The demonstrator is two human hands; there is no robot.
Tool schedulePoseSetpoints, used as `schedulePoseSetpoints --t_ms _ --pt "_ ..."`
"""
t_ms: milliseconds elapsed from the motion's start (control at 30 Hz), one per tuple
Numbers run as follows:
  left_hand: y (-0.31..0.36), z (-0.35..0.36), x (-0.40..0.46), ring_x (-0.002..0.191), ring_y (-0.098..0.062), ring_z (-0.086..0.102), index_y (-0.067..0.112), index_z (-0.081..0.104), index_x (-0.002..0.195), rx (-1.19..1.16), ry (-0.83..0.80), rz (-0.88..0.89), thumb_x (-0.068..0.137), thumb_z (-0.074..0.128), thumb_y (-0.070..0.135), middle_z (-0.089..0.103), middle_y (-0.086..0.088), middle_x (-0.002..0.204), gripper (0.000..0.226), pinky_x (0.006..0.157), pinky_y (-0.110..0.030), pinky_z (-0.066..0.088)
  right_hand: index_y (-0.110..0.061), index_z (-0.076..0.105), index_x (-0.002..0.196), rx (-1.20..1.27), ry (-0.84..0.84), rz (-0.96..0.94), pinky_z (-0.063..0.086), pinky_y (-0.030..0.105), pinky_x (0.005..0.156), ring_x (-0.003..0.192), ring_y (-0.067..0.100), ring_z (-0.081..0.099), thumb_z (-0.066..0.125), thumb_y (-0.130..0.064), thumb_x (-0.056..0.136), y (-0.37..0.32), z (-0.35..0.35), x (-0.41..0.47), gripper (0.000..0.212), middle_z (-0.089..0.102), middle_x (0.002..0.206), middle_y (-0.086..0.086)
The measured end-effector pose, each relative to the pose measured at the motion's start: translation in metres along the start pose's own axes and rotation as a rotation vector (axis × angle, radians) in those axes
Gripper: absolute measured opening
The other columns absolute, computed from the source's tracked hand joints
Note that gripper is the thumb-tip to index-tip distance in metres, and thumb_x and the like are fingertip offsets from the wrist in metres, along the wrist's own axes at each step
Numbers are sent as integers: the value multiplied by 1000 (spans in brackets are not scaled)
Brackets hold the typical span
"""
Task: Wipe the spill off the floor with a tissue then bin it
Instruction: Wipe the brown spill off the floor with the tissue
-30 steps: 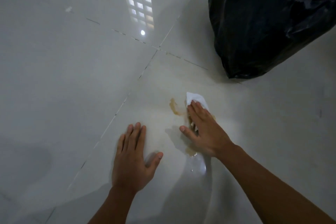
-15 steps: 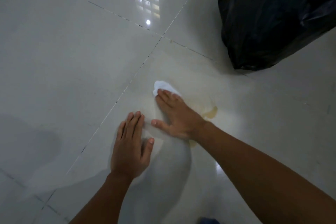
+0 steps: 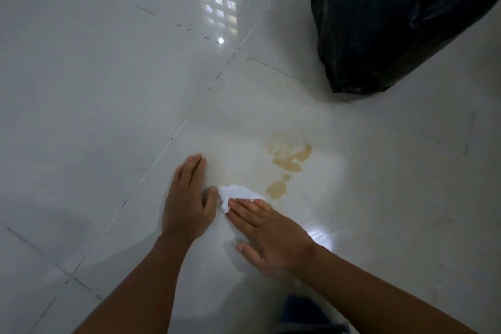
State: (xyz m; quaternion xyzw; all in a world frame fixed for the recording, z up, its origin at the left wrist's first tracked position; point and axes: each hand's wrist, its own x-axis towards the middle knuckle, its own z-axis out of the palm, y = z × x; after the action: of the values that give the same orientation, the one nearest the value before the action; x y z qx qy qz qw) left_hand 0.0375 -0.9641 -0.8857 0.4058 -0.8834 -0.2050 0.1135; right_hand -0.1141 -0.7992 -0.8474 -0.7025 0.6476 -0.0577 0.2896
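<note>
Head view looks down on a glossy white tiled floor point(image 3: 108, 116) where a person leans on both hands. The left hand point(image 3: 187, 200) lies flat on the tile with its fingers together and pointing away, its grip released and holding nothing; its thumb tip touches the near edge of the tissue point(image 3: 235, 194). The right hand point(image 3: 267, 236) is also spread flat, palm down, its fingers pressing the crumpled white tissue against the floor rather than clenching it, so this grip too is released, with the tissue pinned under the fingertips. The tissue sits between the two hands, just beside the left thumb. A tan spill point(image 3: 287, 163) remains on the tile just beyond and to the right of the tissue, as a smeared patch with a few smaller blots below it, the nearest blot close to the tissue's far edge. A black bin bag point(image 3: 393, 22) stands well apart at the upper right. A window's reflection point(image 3: 218, 5) glints on the tiles beyond the grout cross
</note>
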Motion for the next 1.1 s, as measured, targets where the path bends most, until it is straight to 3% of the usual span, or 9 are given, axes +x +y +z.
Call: schedulePoseSetpoints --t_ms 67,200,333,433,567,733,800,967,1100 --pt "2 0 0 149 -28 34 1 41 150 89 1 22 89 46 40 42 -14 157 72 125 -48 24 -25 5 162 3 12 48 -7 32 125 154 5 -6 28 -55 105 9 3 -28 69 -1 169 -9" --pt "5 2 -1 152 -30 34 2 40 151 218 -6 27 87 45 46 42 -13 158 77 126 -53 19 -14 17 160 -101 131 253 10 37 125 156 14 4 26 -63 102 47 0 -68 77 11 168 4" --pt "6 2 1 151 -30 34 2 40 150 240 -3 35 87 46 46 42 -13 158 78 125 -53 21 -14 -4 161 -14 200 519 -10 28 122 153 13 -17 11 -75 91 86 -27 -61 93 -15 167 2" --pt "5 2 2 150 -30 37 2 42 149 232 17 40 86 48 45 43 -13 156 77 123 -54 25 -13 -13 159 180 280 615 -11 31 122 152 12 -23 19 -74 90 108 -53 -25 98 -22 167 3" --pt "4 0 3 150 -29 36 3 42 149 228 13 37 86 49 46 43 -12 156 77 123 -54 25 -11 -10 159 210 259 594 -8 36 125 153 16 -20 37 -66 97 121 -75 21 96 -20 167 7" --pt "5 0 3 148 -30 38 3 44 148 240 28 36 85 50 47 45 -13 155 77 122 -54 26 -5 12 160 61 145 217 1 38 127 156 23 -2 13 -85 85 70 -54 43 110 3 169 14" --pt "5 0 3 148 -30 38 3 44 148 235 28 31 84 49 47 45 -13 155 78 122 -54 25 -7 14 160 52 104 128 4 41 127 156 21 -3 21 -80 89 42 -32 29 102 6 169 10" --pt "4 3 2 148 -30 39 3 45 147 220 53 36 85 49 46 46 -13 154 76 123 -53 24 -15 6 161 -33 92 164 6 38 127 155 11 -9 30 -73 96 31 -6 -26 91 -2 170 0" --pt "5 3 2 149 -29 38 3 45 147 228 48 24 85 49 46 46 -12 154 76 123 -53 23 -17 13 161 -56 200 283 6 35 127 156 13 -6 31 -76 93 49 -23 -38 92 1 168 -5"
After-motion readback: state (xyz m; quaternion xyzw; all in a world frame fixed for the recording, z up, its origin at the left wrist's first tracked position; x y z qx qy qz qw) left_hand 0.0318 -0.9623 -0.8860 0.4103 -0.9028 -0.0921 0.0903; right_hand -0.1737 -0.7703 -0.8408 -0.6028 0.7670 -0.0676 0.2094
